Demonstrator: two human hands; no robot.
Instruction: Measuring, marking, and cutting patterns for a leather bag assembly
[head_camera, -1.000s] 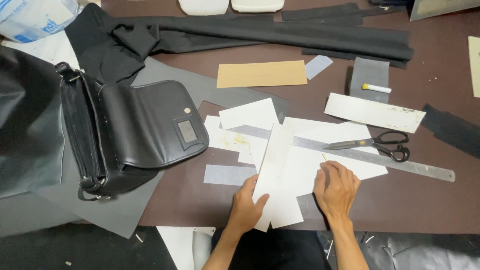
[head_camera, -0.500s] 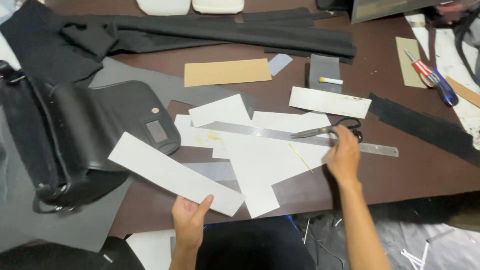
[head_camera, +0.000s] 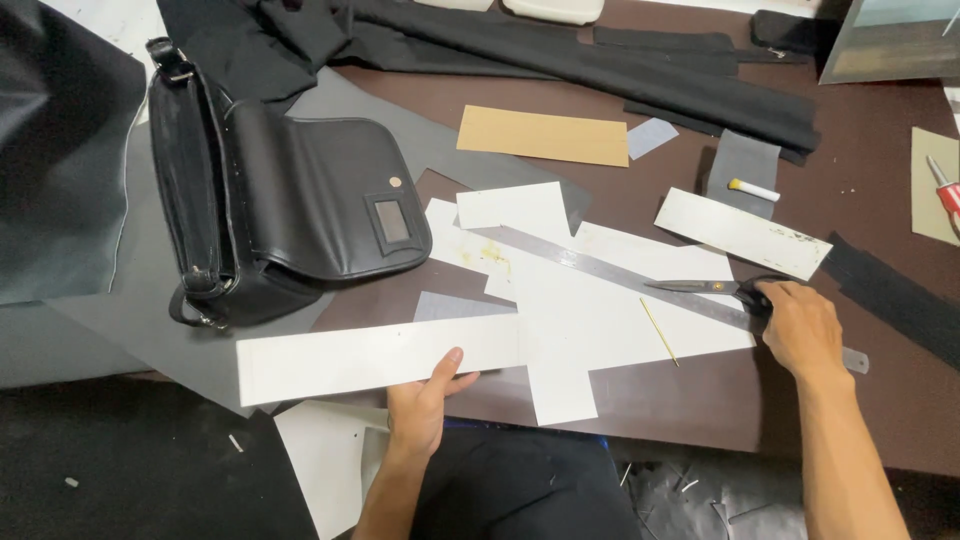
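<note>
White strip (head_camera: 375, 357) pinched in left grip (head_camera: 425, 400); right grip (head_camera: 797, 322) closes on scissors (head_camera: 715, 288).

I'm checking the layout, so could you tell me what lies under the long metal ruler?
The metal ruler lies across overlapping white card sheets, with the brown table beneath. Near the right hand and the scissors, its underside is covered.

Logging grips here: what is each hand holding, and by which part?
Left hand holds the white strip by its lower edge; right hand grips the scissors at their handles.
</note>
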